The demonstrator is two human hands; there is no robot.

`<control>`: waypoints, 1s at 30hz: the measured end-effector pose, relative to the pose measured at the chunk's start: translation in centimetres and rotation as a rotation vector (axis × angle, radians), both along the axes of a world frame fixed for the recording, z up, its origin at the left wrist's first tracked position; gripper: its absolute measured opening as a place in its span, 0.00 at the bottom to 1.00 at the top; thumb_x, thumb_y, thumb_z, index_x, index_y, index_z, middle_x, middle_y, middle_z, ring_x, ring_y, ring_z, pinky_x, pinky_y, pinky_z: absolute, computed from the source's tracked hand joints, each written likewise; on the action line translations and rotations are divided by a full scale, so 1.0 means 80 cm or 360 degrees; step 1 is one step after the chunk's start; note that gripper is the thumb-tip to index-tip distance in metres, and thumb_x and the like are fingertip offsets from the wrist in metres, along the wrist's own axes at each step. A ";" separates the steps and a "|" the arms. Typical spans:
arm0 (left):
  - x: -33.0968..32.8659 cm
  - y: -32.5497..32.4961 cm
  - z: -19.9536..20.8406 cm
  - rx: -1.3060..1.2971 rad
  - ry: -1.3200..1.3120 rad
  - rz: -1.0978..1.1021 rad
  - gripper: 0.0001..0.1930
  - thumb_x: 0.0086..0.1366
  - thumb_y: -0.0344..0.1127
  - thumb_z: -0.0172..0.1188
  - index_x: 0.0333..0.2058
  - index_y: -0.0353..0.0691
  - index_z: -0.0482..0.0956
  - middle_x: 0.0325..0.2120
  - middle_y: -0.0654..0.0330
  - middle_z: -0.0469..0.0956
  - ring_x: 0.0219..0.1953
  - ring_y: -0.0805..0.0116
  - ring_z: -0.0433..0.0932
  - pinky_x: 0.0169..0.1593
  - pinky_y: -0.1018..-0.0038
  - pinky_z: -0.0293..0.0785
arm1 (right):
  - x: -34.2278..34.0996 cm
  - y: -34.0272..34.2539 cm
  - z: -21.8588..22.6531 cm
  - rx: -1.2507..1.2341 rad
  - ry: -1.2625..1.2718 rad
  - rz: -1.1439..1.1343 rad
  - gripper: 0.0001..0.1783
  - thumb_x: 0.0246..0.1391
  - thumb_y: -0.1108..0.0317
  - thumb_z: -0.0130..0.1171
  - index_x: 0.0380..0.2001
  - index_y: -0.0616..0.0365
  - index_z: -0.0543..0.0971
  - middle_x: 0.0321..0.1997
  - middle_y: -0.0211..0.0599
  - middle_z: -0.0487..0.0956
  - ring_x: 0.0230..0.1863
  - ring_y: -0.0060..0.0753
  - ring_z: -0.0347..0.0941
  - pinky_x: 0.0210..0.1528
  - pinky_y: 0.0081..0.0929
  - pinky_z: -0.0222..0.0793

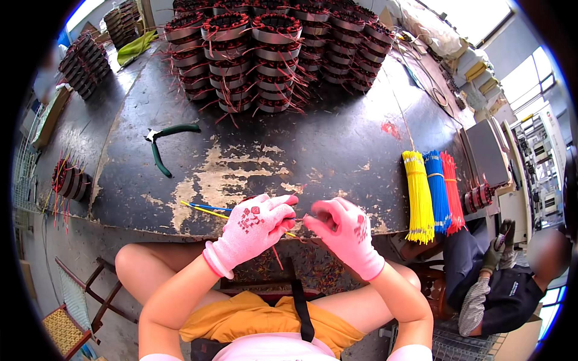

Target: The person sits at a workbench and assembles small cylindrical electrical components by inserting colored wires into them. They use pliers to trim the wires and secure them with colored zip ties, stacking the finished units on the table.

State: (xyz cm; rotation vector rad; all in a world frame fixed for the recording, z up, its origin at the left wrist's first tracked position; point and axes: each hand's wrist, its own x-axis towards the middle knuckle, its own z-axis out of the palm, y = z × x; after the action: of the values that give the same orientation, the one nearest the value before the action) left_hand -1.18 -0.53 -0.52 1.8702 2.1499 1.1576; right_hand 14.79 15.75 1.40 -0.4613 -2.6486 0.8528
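Observation:
My left hand [256, 227], in a pink patterned glove, is closed over thin wires at the table's near edge. A blue wire [208, 207] and a yellow wire [211, 213] stick out on its left, and a red wire [277, 257] hangs below its fingers. Part of a dark, reddish-rimmed piece shows behind this hand; most of it is hidden. Just to the right, my right hand [346, 231], in a matching glove, has its thumb and fingers curled together by a thin reddish wire end. What exactly it grips is too small to make out.
Stacked motor stators [277, 60] with red leads fill the table's far side. Green-handled cutting pliers [161, 143] lie left of centre. Yellow [418, 195], blue [438, 192] and red wire bundles [453, 192] lie at the right. One stator [72, 182] rests at the left edge. A gloved co-worker [506, 277] sits at right.

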 end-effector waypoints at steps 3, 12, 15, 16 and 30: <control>0.004 0.004 -0.001 0.0017 0.0023 0.0022 0.07 0.58 0.31 0.67 0.35 0.43 0.80 0.50 0.62 0.83 0.36 0.58 0.80 0.41 0.64 0.79 | -0.006 -0.008 -0.003 0.0867 0.0234 0.0214 0.14 0.48 0.60 0.70 0.36 0.48 0.78 0.36 0.25 0.77 0.38 0.32 0.76 0.40 0.35 0.71; 0.006 0.002 0.004 -0.0040 0.0012 0.0019 0.06 0.60 0.32 0.65 0.36 0.42 0.79 0.49 0.62 0.83 0.38 0.56 0.80 0.42 0.63 0.78 | 0.010 0.006 -0.008 -0.0139 0.0105 -0.0098 0.08 0.55 0.64 0.68 0.31 0.57 0.82 0.30 0.34 0.80 0.32 0.34 0.78 0.35 0.34 0.73; -0.001 -0.002 -0.001 -0.0074 0.0100 -0.0057 0.09 0.62 0.34 0.65 0.41 0.42 0.79 0.51 0.59 0.82 0.42 0.55 0.81 0.46 0.62 0.79 | -0.016 -0.009 0.003 -0.0697 -0.0146 0.0031 0.12 0.59 0.64 0.67 0.36 0.63 0.83 0.31 0.37 0.83 0.31 0.19 0.74 0.35 0.26 0.71; -0.005 0.000 0.007 -0.0067 0.0139 -0.0089 0.11 0.63 0.35 0.64 0.43 0.42 0.79 0.51 0.58 0.81 0.44 0.55 0.82 0.47 0.62 0.79 | -0.019 -0.007 0.003 -0.0828 -0.0301 0.0029 0.12 0.60 0.63 0.66 0.35 0.64 0.82 0.26 0.36 0.81 0.29 0.18 0.71 0.34 0.25 0.70; 0.005 0.006 0.014 -0.0109 0.0179 0.0155 0.16 0.67 0.29 0.59 0.53 0.40 0.78 0.52 0.52 0.79 0.54 0.48 0.76 0.60 0.58 0.71 | 0.008 0.021 -0.007 -0.0987 -0.0325 0.0005 0.17 0.63 0.57 0.63 0.38 0.62 0.82 0.30 0.36 0.83 0.31 0.23 0.78 0.36 0.28 0.73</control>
State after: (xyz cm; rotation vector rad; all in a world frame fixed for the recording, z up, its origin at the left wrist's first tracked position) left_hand -0.78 -0.02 0.56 1.8633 2.3323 1.0031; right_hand 15.45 17.42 0.81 -0.7189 -2.5102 1.7154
